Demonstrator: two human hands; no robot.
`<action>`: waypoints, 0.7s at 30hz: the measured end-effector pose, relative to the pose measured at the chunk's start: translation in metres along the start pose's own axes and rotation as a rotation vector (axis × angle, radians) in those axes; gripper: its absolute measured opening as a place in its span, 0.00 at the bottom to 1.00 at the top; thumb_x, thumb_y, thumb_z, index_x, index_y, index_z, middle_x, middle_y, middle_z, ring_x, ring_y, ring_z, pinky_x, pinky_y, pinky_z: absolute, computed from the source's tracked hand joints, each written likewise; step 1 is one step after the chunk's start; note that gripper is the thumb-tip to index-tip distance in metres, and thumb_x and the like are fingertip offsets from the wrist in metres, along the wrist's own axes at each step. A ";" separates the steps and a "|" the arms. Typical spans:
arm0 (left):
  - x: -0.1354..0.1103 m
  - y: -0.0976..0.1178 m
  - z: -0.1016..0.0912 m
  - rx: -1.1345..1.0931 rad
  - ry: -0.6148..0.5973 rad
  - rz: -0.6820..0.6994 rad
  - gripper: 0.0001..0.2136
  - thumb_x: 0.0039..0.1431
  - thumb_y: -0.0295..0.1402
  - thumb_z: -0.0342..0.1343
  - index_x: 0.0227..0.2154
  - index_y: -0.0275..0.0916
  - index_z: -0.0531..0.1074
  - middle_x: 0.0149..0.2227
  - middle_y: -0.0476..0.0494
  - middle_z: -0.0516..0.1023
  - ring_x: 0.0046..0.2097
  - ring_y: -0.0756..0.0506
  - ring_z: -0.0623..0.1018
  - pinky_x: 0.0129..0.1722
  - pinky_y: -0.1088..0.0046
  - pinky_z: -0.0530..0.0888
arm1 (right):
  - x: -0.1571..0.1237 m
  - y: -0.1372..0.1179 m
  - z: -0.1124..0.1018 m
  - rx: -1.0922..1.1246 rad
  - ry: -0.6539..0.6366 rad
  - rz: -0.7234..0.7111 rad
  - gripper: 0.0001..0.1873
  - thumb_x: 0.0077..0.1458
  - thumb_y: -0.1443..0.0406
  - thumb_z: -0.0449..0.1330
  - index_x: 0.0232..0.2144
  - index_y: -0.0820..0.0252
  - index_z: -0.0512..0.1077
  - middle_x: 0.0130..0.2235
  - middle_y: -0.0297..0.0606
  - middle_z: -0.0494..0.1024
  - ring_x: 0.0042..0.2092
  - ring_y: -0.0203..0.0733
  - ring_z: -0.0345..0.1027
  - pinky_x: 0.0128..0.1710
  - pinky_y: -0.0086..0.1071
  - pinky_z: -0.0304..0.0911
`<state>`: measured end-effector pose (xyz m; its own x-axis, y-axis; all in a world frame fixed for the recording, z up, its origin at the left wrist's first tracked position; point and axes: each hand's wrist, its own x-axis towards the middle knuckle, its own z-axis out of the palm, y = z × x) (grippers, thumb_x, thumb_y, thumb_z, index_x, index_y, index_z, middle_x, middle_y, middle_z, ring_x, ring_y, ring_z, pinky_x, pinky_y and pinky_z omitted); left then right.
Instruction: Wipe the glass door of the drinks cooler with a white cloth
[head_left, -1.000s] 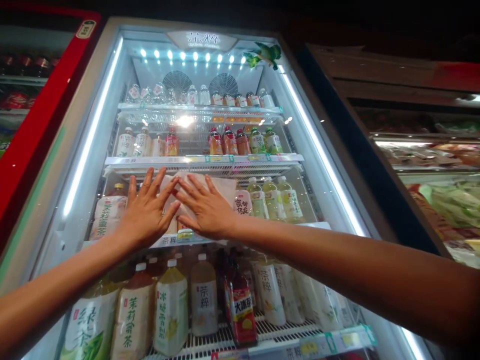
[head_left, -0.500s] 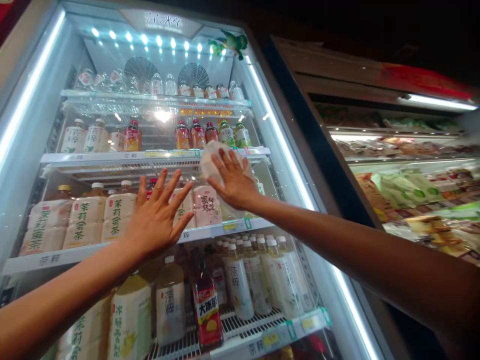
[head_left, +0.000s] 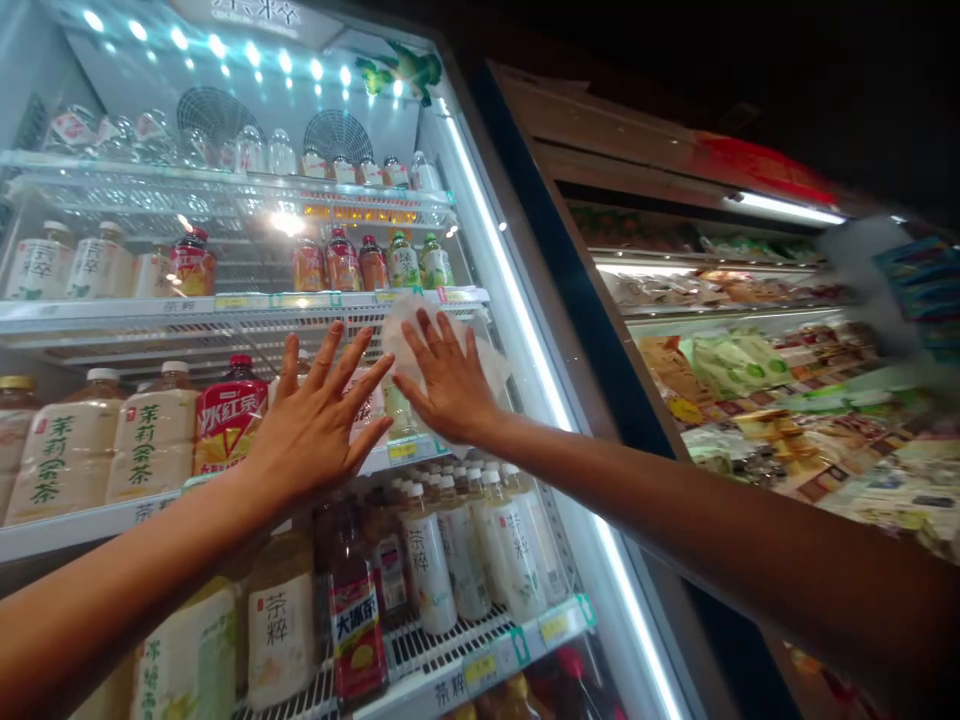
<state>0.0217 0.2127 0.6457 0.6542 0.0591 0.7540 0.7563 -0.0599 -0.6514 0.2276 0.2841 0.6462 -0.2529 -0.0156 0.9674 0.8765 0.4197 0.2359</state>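
Observation:
My right hand (head_left: 450,385) lies with its fingers spread over a white cloth (head_left: 491,365), apparently pressed flat against the glass door of a lit drinks cooler (head_left: 495,250). Part of the cloth is covered by the hand. To its left, my left hand (head_left: 319,420) is open, palm toward the glass, and holds nothing; whether it touches the glass I cannot tell. Behind the left hand stands a red iced tea bottle (head_left: 231,415). Below the right hand are several white-capped bottles (head_left: 427,560) on a lower shelf.
Bright light strips (head_left: 517,330) run along the cooler's side. A green bird-like decoration (head_left: 405,68) sits near its top corner. Beyond the dark cabinet edge (head_left: 570,260), a second lit display holds packaged goods (head_left: 739,365).
The view has turned right, so the cooler sits further left. Both hands have moved right relative to the bottles, the cloth going with my right hand. The red iced tea bottle is now uncovered.

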 end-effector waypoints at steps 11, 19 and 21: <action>0.000 0.003 -0.005 0.012 -0.010 0.021 0.32 0.69 0.53 0.39 0.72 0.50 0.44 0.75 0.46 0.37 0.75 0.41 0.32 0.71 0.45 0.29 | -0.028 0.008 -0.005 0.018 -0.015 0.051 0.39 0.69 0.45 0.38 0.73 0.57 0.40 0.76 0.43 0.38 0.76 0.56 0.27 0.72 0.66 0.33; -0.018 -0.018 -0.016 0.024 0.003 0.008 0.32 0.69 0.52 0.41 0.72 0.52 0.40 0.75 0.45 0.37 0.75 0.38 0.35 0.71 0.43 0.31 | -0.003 -0.007 -0.002 -0.023 -0.039 0.075 0.37 0.70 0.47 0.39 0.73 0.56 0.42 0.76 0.42 0.41 0.76 0.56 0.31 0.71 0.65 0.35; -0.028 -0.027 -0.020 0.035 0.011 0.004 0.32 0.69 0.51 0.40 0.72 0.52 0.40 0.75 0.44 0.38 0.75 0.38 0.35 0.71 0.42 0.32 | 0.007 -0.013 0.001 -0.046 -0.005 0.140 0.37 0.70 0.48 0.40 0.73 0.57 0.41 0.75 0.44 0.42 0.75 0.58 0.32 0.71 0.66 0.37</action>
<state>-0.0178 0.1925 0.6439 0.6569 0.0480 0.7525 0.7539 -0.0251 -0.6565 0.2145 0.2793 0.6503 -0.1287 0.0446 0.9907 0.9210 0.3757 0.1028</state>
